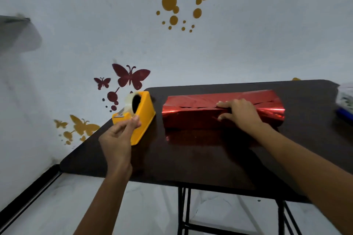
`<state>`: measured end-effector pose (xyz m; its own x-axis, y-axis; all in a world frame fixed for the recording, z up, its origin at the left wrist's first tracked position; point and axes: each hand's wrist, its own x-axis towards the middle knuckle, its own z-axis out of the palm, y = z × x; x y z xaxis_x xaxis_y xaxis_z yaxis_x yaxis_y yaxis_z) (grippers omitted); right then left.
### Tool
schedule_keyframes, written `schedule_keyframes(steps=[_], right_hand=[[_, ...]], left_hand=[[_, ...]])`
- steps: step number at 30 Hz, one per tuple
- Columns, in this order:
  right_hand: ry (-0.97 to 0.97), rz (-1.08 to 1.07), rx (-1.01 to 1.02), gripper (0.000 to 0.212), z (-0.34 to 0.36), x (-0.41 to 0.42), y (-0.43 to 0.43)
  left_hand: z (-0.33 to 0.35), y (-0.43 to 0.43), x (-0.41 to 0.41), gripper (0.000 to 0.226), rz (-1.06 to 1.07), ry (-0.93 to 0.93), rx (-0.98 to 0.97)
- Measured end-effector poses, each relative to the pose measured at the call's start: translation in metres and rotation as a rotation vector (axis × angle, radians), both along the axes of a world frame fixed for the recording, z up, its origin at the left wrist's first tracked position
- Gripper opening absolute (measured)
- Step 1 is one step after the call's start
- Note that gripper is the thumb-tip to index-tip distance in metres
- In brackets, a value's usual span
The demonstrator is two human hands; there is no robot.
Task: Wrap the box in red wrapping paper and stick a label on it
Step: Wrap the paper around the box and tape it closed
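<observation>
Pale wall with red and gold butterfly stickers (131, 76) behind; dark brown glossy tabletop (191, 158) in front. Long box wrapped in shiny red foil paper (191, 118) lies flat on it, paper ends loose. Right hand (238, 112) on top of the box, fingers straight, pressing the overlapping paper seam. Just left of the box: yellow plastic tape dispenser (145, 118) holding a roll of clear tape (129, 99). Left hand (118, 135) pinches the tape end at its cutter. Far right of the box, blurred blue-and-white item (346, 107)

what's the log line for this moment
left hand: pinching tape at yellow dispenser; right hand: pressing red paper seam; phase: taping seam
</observation>
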<state>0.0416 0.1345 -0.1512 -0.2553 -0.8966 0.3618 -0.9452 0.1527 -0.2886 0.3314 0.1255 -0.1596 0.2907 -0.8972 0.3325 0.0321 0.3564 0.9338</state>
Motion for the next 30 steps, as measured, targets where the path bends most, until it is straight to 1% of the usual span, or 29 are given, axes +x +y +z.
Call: schedule_keyframes(steps=[2, 4, 5, 8, 10, 12, 18, 20, 23, 25, 26, 28, 30], right_hand=[[-0.005, 0.003, -0.006, 0.057, 0.0, 0.0, 0.0], [-0.003, -0.001, -0.006, 0.057, -0.001, -0.001, 0.001], [-0.003, 0.0, -0.001, 0.057, -0.001, -0.001, 0.0], [-0.002, 0.009, 0.001, 0.057, -0.002, -0.002, -0.001], [0.003, 0.009, 0.002, 0.056, -0.002, -0.002, -0.002], [0.018, 0.006, 0.006, 0.056, -0.001, -0.002, -0.001], [0.043, 0.03, 0.002, 0.056, -0.001, -0.003, 0.0], [0.041, 0.046, -0.011, 0.056, -0.002, -0.003, 0.0], [0.048, 0.056, -0.023, 0.055, -0.002, -0.003, 0.0], [0.049, 0.046, -0.027, 0.055, -0.002, -0.003, 0.0], [0.052, 0.041, -0.026, 0.055, -0.002, -0.003, 0.0], [0.057, 0.035, -0.012, 0.055, -0.002, -0.003, 0.0], [0.057, 0.031, -0.009, 0.055, -0.002, -0.002, 0.001]], left_hand=[[0.017, 0.007, -0.027, 0.007, -0.162, -0.071, -0.096], [0.032, 0.003, -0.052, 0.008, -0.351, -0.146, -0.114], [0.038, -0.002, -0.062, 0.006, -0.41, -0.185, -0.103], [0.051, -0.026, -0.084, 0.007, -0.513, -0.279, -0.062], [0.059, -0.04, -0.091, 0.005, -0.583, -0.392, -0.051], [0.067, -0.049, -0.095, 0.007, -0.646, -0.493, -0.033], [0.081, -0.068, -0.1, 0.016, -0.648, -0.676, 0.048], [0.083, -0.076, -0.098, 0.013, -0.647, -0.664, 0.053], [0.08, -0.082, -0.092, 0.003, -0.585, -0.58, 0.064], [0.075, -0.082, -0.091, 0.005, -0.568, -0.496, 0.142], [0.071, -0.08, -0.092, 0.005, -0.561, -0.492, 0.212], [0.065, -0.076, -0.096, 0.004, -0.55, -0.549, 0.372], [0.064, -0.076, -0.101, 0.011, -0.544, -0.577, 0.463]])
